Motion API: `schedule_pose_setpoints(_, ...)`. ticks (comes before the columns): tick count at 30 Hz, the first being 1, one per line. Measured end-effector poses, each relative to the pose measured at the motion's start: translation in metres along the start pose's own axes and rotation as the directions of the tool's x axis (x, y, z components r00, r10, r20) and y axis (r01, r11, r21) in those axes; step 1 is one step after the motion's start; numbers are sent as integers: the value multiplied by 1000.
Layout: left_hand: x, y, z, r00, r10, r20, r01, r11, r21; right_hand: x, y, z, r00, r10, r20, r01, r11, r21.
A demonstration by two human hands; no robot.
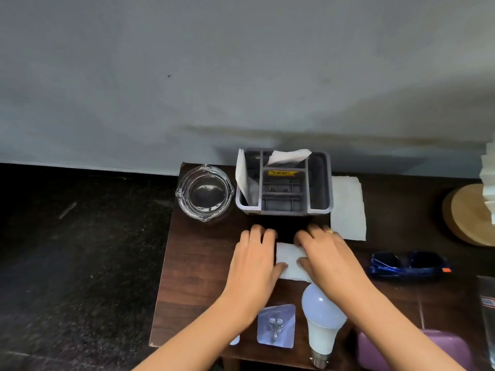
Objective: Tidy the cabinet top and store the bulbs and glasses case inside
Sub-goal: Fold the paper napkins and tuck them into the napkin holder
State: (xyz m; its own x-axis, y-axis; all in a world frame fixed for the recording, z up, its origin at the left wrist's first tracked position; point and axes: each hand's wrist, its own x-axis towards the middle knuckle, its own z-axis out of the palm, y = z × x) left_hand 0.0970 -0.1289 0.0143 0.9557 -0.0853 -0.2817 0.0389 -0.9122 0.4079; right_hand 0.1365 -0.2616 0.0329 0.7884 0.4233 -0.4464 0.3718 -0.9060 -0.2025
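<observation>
On the dark wooden cabinet top, both my hands press on a folded white tissue. My left hand lies on its left edge and my right hand, wearing a ring, lies on its right side, with thumbs on the paper. A white bulb lies just below the tissue, base toward me. A purple case sits at the bottom right, partly hidden by my right forearm. Blue sunglasses in a clear wrapper lie to the right.
A grey compartment organiser holding tissues stands behind my hands, with a glass bowl to its left and a flat tissue to its right. An adhesive hook lies near the front edge. A wooden disc sits far right.
</observation>
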Motion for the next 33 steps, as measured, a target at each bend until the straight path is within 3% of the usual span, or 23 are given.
schedule_pose_setpoints(9, -1, 10, 1, 1000, -29, -5, 28, 992, -123, 1, -3, 1, 996, 79, -42, -78, 997, 22)
schedule_pose_setpoints(12, -10, 11, -17, 998, -55, -29, 43, 951, -305, -11, -10, -11, 989, 96, -112, -72, 977, 199)
schedule_pose_setpoints(14, -17, 12, -34, 993, -99, -68, 63, 914, -402, -24, -15, -22, 979, 134, -157, -60, 912, 407)
schedule_pose_setpoints(16, -21, 13, -53, 992, -69, -106, 15, 898, -441, -34, -22, -35, 962, 186, -202, -33, 810, 586)
schedule_pose_setpoints(19, -15, 15, -82, 979, 14, -202, -96, 911, -401, -40, -27, -55, 938, 215, -272, 45, 702, 710)
schedule_pose_setpoints(24, 11, 19, -120, 948, 122, -293, -237, 886, -399, -24, -17, -82, 900, 205, -385, 104, 756, 646)
schedule_pose_setpoints(33, 36, 26, -127, 903, 223, -368, -339, 894, -291, 4, -11, -90, 863, 250, -439, 93, 775, 624)
